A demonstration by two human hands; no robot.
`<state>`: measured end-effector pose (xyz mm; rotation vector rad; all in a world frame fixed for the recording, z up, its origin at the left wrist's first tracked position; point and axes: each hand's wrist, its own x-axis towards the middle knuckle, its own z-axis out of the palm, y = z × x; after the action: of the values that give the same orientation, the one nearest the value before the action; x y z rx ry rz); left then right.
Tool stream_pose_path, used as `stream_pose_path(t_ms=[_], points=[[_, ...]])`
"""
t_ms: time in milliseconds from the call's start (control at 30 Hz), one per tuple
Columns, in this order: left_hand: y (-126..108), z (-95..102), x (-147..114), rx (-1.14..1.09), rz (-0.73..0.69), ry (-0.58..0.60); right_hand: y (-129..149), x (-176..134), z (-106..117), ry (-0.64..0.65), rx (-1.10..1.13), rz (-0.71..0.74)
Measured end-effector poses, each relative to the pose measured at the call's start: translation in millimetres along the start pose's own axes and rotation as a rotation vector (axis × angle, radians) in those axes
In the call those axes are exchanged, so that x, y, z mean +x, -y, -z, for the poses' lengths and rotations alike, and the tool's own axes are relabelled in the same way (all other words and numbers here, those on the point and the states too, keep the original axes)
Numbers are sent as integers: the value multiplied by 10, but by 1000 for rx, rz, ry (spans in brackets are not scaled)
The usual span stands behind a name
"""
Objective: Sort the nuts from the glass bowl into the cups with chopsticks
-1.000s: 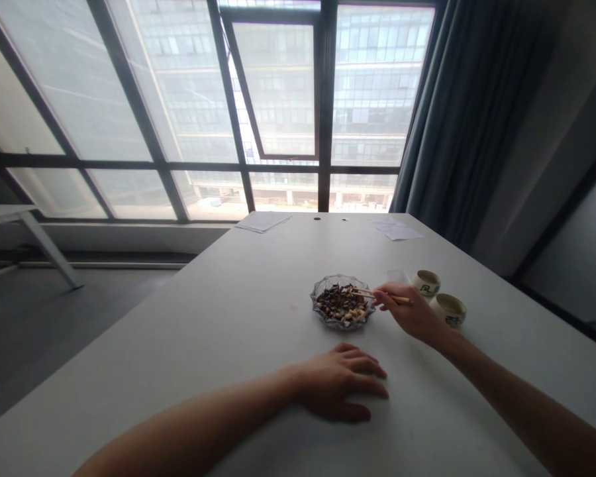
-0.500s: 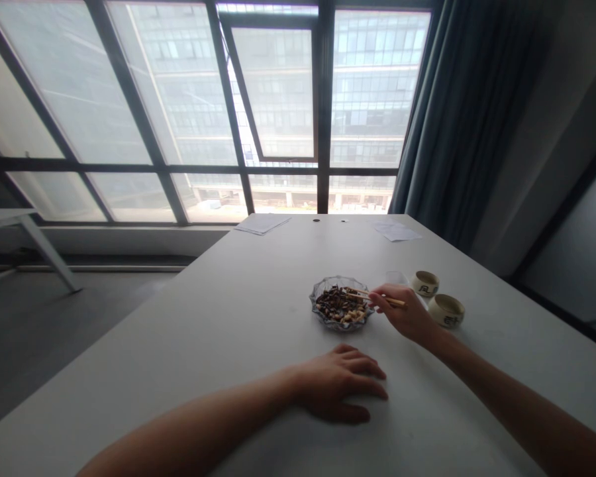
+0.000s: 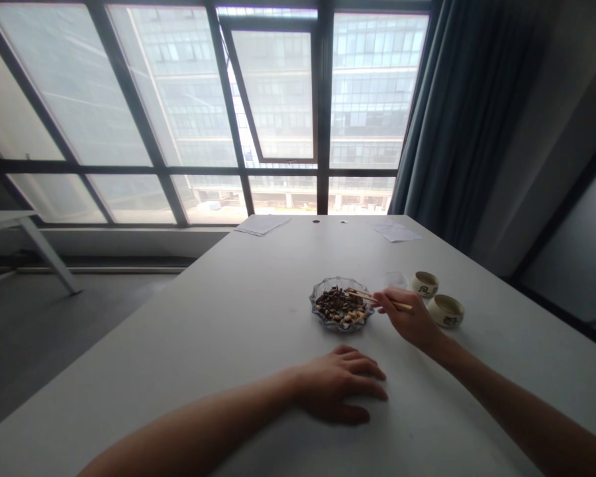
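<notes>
My right hand (image 3: 404,317) is closed around a pair of wooden chopsticks (image 3: 402,306), whose tips reach into the right side of a clear glass bowl (image 3: 342,327) with a scalloped rim. In the bowl lies a mix of dark seeds (image 3: 335,298) and paler pieces that look like nuts (image 3: 350,317). Whether the tips pinch a piece is too small to tell. My left hand (image 3: 345,384) rests palm down on the white table (image 3: 218,358), nearer to me than the bowl, fingers spread and nothing in it.
Two cream cups with dark characters, a nearer cup (image 3: 446,310) and a farther cup (image 3: 425,283), stand just right of my right hand. Behind that hand is a clear container (image 3: 395,279). Papers (image 3: 262,226) and another sheet (image 3: 396,232) lie at the far edge, before the windows.
My right hand and the chopsticks have shifted slightly to the right, with the tips still over the bowl. My left hand has stayed in place.
</notes>
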<state>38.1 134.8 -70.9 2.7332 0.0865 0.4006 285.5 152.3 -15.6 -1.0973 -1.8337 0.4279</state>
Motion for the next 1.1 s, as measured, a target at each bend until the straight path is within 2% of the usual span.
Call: stream_pose_path(t_ms=[133,333,467,700,900,967,1100], points=[[-16,14,7,3,8,9,129,-122,356,-82,12,-20],[-27,11,15,-11,26,3,253,-532,1052,-328,-92,-99],[-34,18,27,-13,38,11,148,-771,1260,-399,-131,-143],[-45,32,43,-26,49,29,-13,-893,1322,-366,-100,-206],[-35,27,40,-28,42,25,91,-764,1286,-412,-53,-190],[-34,26,41,-28,42,22,141,-673,1203,-359,-6,-180],[-43,28,48,-25,43,14,184,-422,918,-160,126,-143]])
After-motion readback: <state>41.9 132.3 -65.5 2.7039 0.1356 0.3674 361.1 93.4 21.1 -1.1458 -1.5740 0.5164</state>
